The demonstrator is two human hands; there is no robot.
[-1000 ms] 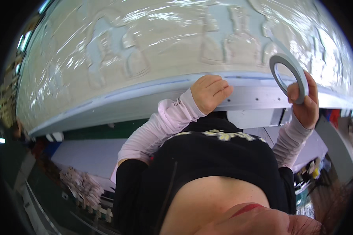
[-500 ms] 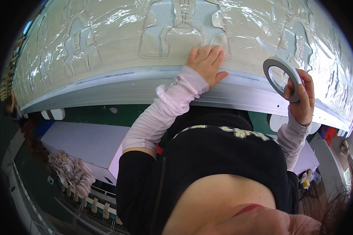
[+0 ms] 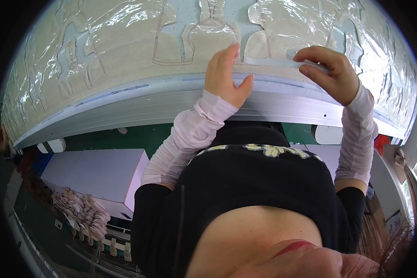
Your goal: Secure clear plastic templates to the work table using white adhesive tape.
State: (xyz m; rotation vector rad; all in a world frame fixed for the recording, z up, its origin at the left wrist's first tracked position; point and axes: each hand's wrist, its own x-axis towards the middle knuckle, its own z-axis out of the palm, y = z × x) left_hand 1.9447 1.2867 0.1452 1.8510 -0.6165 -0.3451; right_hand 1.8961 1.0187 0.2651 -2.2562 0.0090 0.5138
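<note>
In my right hand point(image 3: 333, 74) is a roll of tape point(image 3: 323, 68), seen nearly edge-on and mostly covered by the bent fingers. A pale tape strip point(image 3: 268, 61) stretches leftward from it, low over the clear plastic sheet point(image 3: 125, 51). My left hand point(image 3: 226, 76) is open just left of the strip's end, thumb held away from the fingers; whether the fingertips touch the strip or sheet I cannot tell. Beyond both hands, outlined cut-out shapes point(image 3: 213, 39) show on the sheet, with bluish openings between beige pieces.
A metal rail point(image 3: 143, 103) runs along the table's near edge, beneath my wrists. Below it at left stands a pale box-like cabinet point(image 3: 90, 169), beside a bundle of light pieces point(image 3: 81, 208) hanging from a clip rack point(image 3: 113, 248). The floor is green.
My right hand has moved left and turned over with the tape roll, drawing the strip across the sheet. My left hand has shifted slightly left and lifted from lying flat.
</note>
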